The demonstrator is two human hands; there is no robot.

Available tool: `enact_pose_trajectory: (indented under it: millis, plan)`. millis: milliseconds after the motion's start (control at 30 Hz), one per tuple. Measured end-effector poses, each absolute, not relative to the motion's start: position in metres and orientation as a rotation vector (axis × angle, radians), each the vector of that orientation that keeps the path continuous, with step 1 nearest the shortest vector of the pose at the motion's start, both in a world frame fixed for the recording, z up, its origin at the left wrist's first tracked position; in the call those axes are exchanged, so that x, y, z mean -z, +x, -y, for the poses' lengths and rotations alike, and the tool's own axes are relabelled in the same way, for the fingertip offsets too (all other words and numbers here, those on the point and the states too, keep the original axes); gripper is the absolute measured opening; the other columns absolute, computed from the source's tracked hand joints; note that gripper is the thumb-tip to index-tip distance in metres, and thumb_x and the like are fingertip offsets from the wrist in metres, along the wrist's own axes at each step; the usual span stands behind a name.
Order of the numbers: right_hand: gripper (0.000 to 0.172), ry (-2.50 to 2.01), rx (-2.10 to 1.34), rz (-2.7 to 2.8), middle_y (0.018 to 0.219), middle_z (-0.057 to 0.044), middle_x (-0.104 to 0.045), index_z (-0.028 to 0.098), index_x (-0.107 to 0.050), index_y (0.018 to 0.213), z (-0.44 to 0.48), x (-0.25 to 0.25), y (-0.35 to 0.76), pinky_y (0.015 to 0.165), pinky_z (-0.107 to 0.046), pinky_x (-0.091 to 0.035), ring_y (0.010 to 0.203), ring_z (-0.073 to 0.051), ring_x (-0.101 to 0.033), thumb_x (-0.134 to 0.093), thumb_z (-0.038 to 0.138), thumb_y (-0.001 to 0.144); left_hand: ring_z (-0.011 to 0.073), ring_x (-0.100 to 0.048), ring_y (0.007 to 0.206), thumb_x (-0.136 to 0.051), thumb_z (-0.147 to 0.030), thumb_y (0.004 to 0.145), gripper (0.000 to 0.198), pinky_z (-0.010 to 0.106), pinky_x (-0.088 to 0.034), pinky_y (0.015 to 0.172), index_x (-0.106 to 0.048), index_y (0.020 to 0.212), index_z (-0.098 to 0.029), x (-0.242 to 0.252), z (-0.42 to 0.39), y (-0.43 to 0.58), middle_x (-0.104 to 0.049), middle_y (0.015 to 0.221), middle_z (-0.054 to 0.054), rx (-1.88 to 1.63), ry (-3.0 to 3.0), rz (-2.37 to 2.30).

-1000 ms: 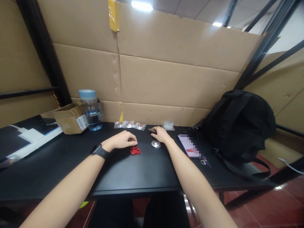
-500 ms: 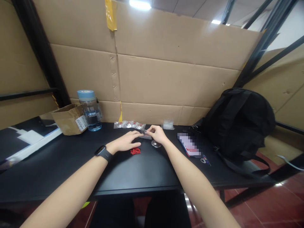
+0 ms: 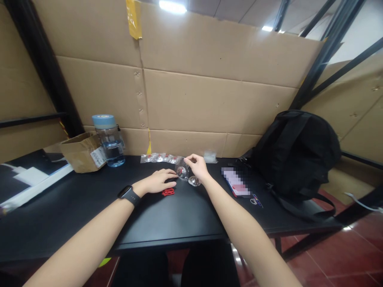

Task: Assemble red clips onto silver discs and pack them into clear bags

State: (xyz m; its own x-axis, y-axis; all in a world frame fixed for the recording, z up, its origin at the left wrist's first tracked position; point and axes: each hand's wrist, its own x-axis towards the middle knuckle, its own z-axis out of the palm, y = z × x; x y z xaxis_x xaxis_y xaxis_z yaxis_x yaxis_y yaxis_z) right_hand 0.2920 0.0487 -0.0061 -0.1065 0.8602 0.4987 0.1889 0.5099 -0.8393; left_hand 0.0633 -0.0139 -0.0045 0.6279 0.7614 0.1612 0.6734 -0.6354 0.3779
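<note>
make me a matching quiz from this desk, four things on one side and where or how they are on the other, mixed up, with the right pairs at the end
Things:
1. right hand
2. red pieces
3. water bottle
4. backpack

Places and states:
A. blue-lidded, beside the cardboard box
B. black, right of the phone
C. pinching the upper part of a clear bag
D. in a small heap by the thumb of the left hand

Right pairs: 1-C, 2-D, 3-A, 4-B
</note>
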Motion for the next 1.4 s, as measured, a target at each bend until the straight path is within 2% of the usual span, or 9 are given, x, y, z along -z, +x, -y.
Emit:
enact_pose_trajectory:
  millis: [200, 400, 533, 667, 833, 967, 1100, 1267, 1400]
  plan:
    - [0.032, -0.808, -0.736, 1.490, 0.083, -0.004, -0.071, 0.018, -0.068, 0.084, -0.044, -0.007, 0.295, 0.077, -0.030, -0.052, 0.078, -0.018, -0.065, -0.071, 0.050, 0.082, 0.0307, -0.055, 0.130, -0.053, -0.049, 0.098, 0.045, 0.046, -0.041, 0.113, -0.065, 0.134, -0.024, 0.003, 0.014, 0.061, -0.060, 0.143, 0.011, -0.503, 2.625, -1.154]
    - [0.033, -0.716, -0.791, 1.412, 0.083, -0.003, -0.069, 0.020, -0.065, 0.088, -0.037, -0.016, 0.296, 0.071, -0.030, -0.055, 0.073, -0.017, -0.066, -0.073, 0.052, 0.082, 0.0293, -0.057, 0.129, -0.060, -0.044, 0.095, 0.051, 0.047, -0.044, 0.112, -0.052, 0.140, -0.022, -0.005, 0.013, 0.065, -0.058, 0.143, 0.013, -1.147, 2.417, -1.206]
    - [0.034, -0.697, -0.882, 1.453, 0.077, -0.002, -0.069, 0.020, -0.065, 0.089, -0.029, -0.019, 0.291, 0.064, -0.030, -0.054, 0.066, -0.017, -0.064, -0.074, 0.051, 0.081, 0.0256, -0.070, 0.104, -0.063, -0.050, 0.092, 0.052, 0.042, -0.056, 0.091, -0.051, 0.133, -0.020, -0.009, 0.013, 0.074, -0.068, 0.123, 0.013, -1.345, 1.915, -1.157]
    - [0.032, -0.695, -0.938, 1.534, 0.074, 0.000, -0.066, 0.020, -0.064, 0.092, -0.021, -0.019, 0.287, 0.054, -0.026, -0.050, 0.056, -0.013, -0.060, -0.075, 0.049, 0.081, 0.0209, -0.072, 0.079, -0.075, -0.046, 0.082, 0.057, 0.030, -0.055, 0.069, -0.054, 0.127, -0.019, -0.009, 0.016, 0.079, -0.073, 0.092, 0.006, -1.274, 1.722, -1.053]
    - [0.069, -0.669, -1.143, 1.679, 0.090, 0.001, -0.070, 0.026, -0.054, 0.125, -0.015, -0.018, 0.289, 0.063, -0.028, -0.057, 0.069, -0.015, -0.069, -0.088, 0.037, 0.066, 0.0166, -0.071, 0.071, -0.081, -0.039, 0.076, 0.064, 0.024, -0.051, 0.063, -0.045, 0.126, -0.022, -0.009, 0.017, 0.078, -0.073, 0.084, 0.002, -1.391, 1.614, -1.058]
    - [0.066, -0.715, -1.190, 1.663, 0.080, 0.003, -0.071, 0.026, -0.052, 0.126, -0.020, -0.013, 0.291, 0.065, -0.030, -0.058, 0.065, -0.016, -0.069, -0.084, 0.036, 0.070, 0.0168, -0.073, 0.074, -0.082, -0.038, 0.074, 0.064, 0.027, -0.055, 0.070, -0.041, 0.121, -0.023, -0.011, 0.016, 0.074, -0.074, 0.084, 0.001, -1.418, 1.606, -1.070]
    - [0.055, -0.840, -1.027, 1.625, 0.073, 0.002, -0.071, 0.024, -0.055, 0.120, -0.029, -0.009, 0.294, 0.061, -0.029, -0.054, 0.058, -0.015, -0.065, -0.081, 0.039, 0.074, 0.0193, -0.075, 0.078, -0.081, -0.036, 0.076, 0.056, 0.030, -0.057, 0.076, -0.045, 0.117, -0.024, -0.012, 0.016, 0.073, -0.075, 0.082, 0.001, -1.382, 1.683, -1.120]
    - [0.021, -0.946, -0.512, 1.766, 0.077, 0.000, -0.068, 0.023, -0.063, 0.102, -0.027, -0.012, 0.298, 0.068, -0.031, -0.051, 0.064, -0.016, -0.063, -0.063, 0.040, 0.089, 0.0215, -0.076, 0.074, -0.078, -0.032, 0.075, 0.044, 0.030, -0.056, 0.071, -0.050, 0.108, -0.024, -0.011, 0.014, 0.068, -0.076, 0.079, 0.001, -1.426, 1.682, -1.312]
    - [0.038, -0.699, -0.231, 2.089, 0.110, -0.007, -0.066, 0.022, -0.067, 0.112, -0.006, -0.023, 0.291, 0.089, -0.035, -0.049, 0.098, -0.021, -0.063, -0.073, 0.044, 0.082, 0.0236, -0.077, 0.076, -0.077, -0.029, 0.073, 0.031, 0.031, -0.055, 0.072, -0.054, 0.093, -0.023, -0.008, 0.010, 0.064, -0.075, 0.074, 0.000, -1.431, 1.684, -1.519]
